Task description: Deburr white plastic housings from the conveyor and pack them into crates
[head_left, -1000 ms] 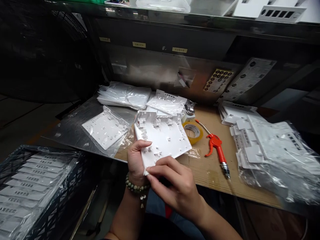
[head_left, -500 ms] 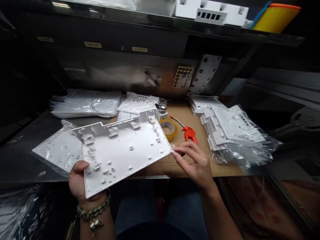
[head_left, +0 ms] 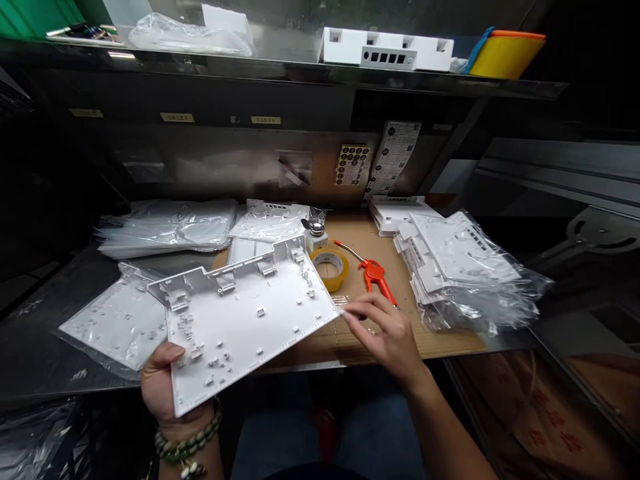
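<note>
A white plastic housing panel [head_left: 250, 317] is held tilted above the front of the bench, its inner face with small clips and posts towards me. My left hand [head_left: 163, 383] grips its lower left corner, thumb on top and the other fingers hidden underneath. At the right corner, the thumb and fingertips of my right hand [head_left: 383, 333] pinch the edge. Just beyond that hand lie a red air blow gun [head_left: 373, 272] and a roll of yellow tape [head_left: 343, 270]. To the left, a bagged white panel [head_left: 115, 320] lies partly behind the held one.
Bagged white panels [head_left: 465, 260] are piled at the right, with more panels [head_left: 400, 212] behind. Clear plastic bags [head_left: 170, 227] lie at the back left. A small bottle with a metal top [head_left: 317, 235] stands mid-bench. Overhead runs a shelf [head_left: 280, 70] bearing a yellow container [head_left: 507, 55].
The camera view has tipped upwards, so more of the shelf shows and the bench sits lower. Both hands keep the same hold on the panel.
</note>
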